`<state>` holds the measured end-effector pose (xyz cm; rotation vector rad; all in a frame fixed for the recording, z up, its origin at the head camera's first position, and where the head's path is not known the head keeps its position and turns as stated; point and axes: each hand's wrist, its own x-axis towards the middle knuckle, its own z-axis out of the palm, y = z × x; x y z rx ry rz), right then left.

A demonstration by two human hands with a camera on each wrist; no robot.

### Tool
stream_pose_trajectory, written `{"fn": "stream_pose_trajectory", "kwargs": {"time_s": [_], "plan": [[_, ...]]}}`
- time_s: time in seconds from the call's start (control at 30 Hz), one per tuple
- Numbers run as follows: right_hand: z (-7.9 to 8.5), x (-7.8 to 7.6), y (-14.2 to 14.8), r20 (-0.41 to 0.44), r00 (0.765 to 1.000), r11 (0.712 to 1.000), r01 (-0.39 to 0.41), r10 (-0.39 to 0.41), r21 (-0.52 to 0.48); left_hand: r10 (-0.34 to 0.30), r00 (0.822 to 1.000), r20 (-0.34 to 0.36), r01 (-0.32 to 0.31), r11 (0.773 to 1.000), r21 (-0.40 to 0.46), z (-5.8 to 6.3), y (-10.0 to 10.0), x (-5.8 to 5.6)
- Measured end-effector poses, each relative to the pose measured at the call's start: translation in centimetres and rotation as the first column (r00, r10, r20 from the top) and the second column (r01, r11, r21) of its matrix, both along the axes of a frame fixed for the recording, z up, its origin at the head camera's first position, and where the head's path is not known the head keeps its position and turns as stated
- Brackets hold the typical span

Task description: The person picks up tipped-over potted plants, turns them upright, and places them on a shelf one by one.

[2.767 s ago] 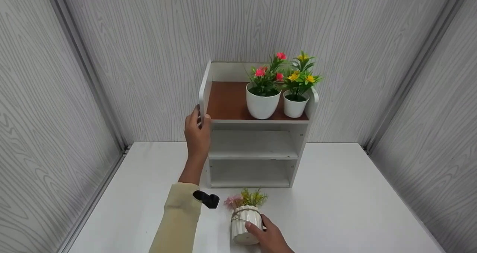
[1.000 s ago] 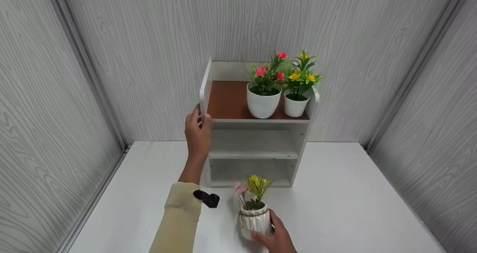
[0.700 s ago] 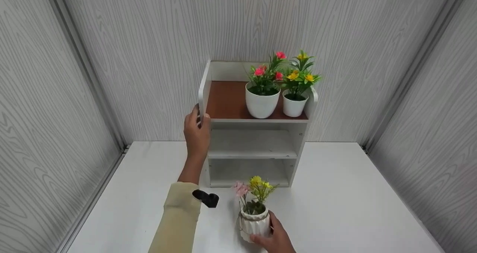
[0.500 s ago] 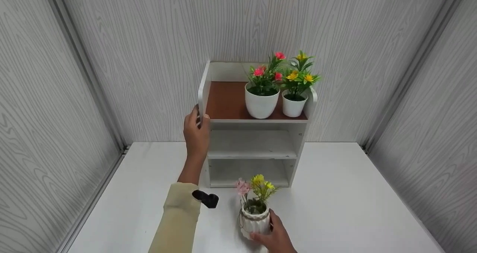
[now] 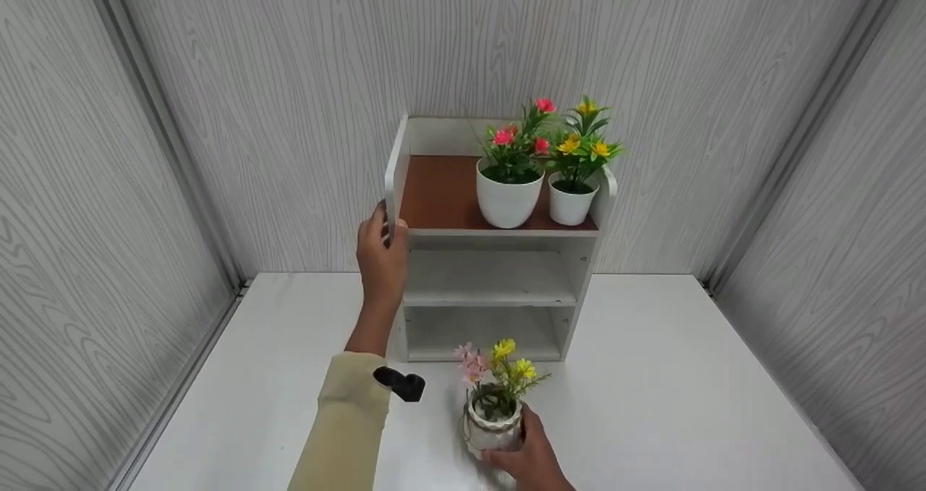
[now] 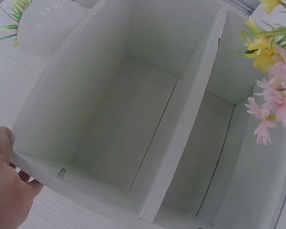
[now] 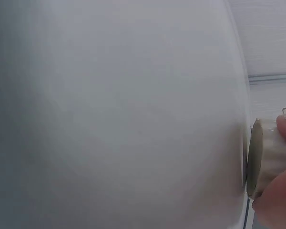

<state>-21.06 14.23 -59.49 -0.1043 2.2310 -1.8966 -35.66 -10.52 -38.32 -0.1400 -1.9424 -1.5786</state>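
My left hand [image 5: 382, 259] grips the left side panel of a small white shelf unit [image 5: 489, 305], thumb at the front edge, fingers partly hidden behind it. In the left wrist view the same hand [image 6: 9, 181] lies at the edge of the shelf unit. Below the shelf, my right hand [image 5: 534, 456] holds a white ribbed flowerpot [image 5: 492, 434] by its right side. Twine circles the pot's neck, and pink flowers [image 5: 472, 364] and yellow flowers [image 5: 522, 369] rise from it. The right wrist view shows the pot's base [image 7: 255, 160] close to the white tabletop; whether they touch, I cannot tell.
On the brown top shelf [image 5: 443, 194] stand a larger white pot with red-pink flowers [image 5: 509, 200] and a smaller white pot with yellow flowers [image 5: 571, 205]. The white tabletop [image 5: 673, 390] is enclosed by grey wood-grain walls [image 5: 289, 115].
The flowerpot in my right hand has turned from showing its underside to standing more upright, its mouth and flowers now facing up towards the head camera. The left hand keeps its place on the shelf unit.
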Motion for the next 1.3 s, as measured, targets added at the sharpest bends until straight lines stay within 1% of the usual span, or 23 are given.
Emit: {"fn": "stream_pose_trajectory", "kwargs": {"time_s": [0.13,0.27,0.3,0.5,0.57,0.67,0.73,0.77,0.93,1.03,1.2,1.3], "plan": [[-0.7,0.3,0.1,-0.064,0.998,1.0,-0.003,0.004,0.019,-0.008,1.0,-0.001,0.008,1.0,0.007,0.0,0.1,0.1],[-1.1,0.4,0.2,-0.123,0.992,1.0,-0.016,0.016,0.0,-0.016,1.0,-0.01,0.016,1.0,0.005,0.0,0.1,0.2],[-1.1,0.4,0.2,-0.121,0.993,1.0,-0.014,0.014,0.003,-0.016,1.0,-0.01,0.016,1.0,0.003,0.0,0.1,0.2],[-0.9,1.0,0.1,-0.039,0.999,0.998,0.005,-0.002,0.064,-0.005,1.0,-0.008,0.005,1.0,-0.007,-0.1,0.0,0.1],[-0.7,1.1,0.1,-0.017,1.0,0.999,0.008,-0.007,0.048,-0.004,1.0,-0.008,0.004,1.0,-0.007,-0.1,0.1,0.1],[-0.5,1.2,0.2,0.02,1.0,1.0,0.017,-0.017,-0.006,-0.007,1.0,-0.006,0.007,1.0,-0.005,0.0,0.1,0.2],[-0.3,1.4,0.3,0.054,0.998,0.999,0.038,-0.037,-0.017,-0.008,1.0,-0.004,0.008,1.0,-0.001,0.1,0.1,0.2],[-0.1,1.4,0.3,0.071,0.996,0.999,0.05,-0.05,-0.005,-0.008,1.0,-0.003,0.008,1.0,0.0,0.0,0.1,0.2],[0.3,1.6,0.2,0.072,0.994,0.995,0.081,-0.085,0.052,-0.004,1.0,-0.006,0.004,1.0,0.0,-0.1,-0.1,0.0],[0.5,1.5,0.0,0.074,0.992,0.994,0.093,-0.097,0.053,-0.007,1.0,-0.011,0.007,1.0,0.0,-0.1,-0.1,0.1],[0.5,1.0,-0.4,0.102,0.989,0.993,0.104,-0.109,0.055,-0.008,1.0,-0.011,0.008,1.0,0.001,0.0,0.0,0.0],[0.5,0.9,-0.6,0.088,0.99,0.992,0.106,-0.112,0.068,-0.006,1.0,-0.01,0.006,1.0,0.002,0.0,0.1,0.0]]}}
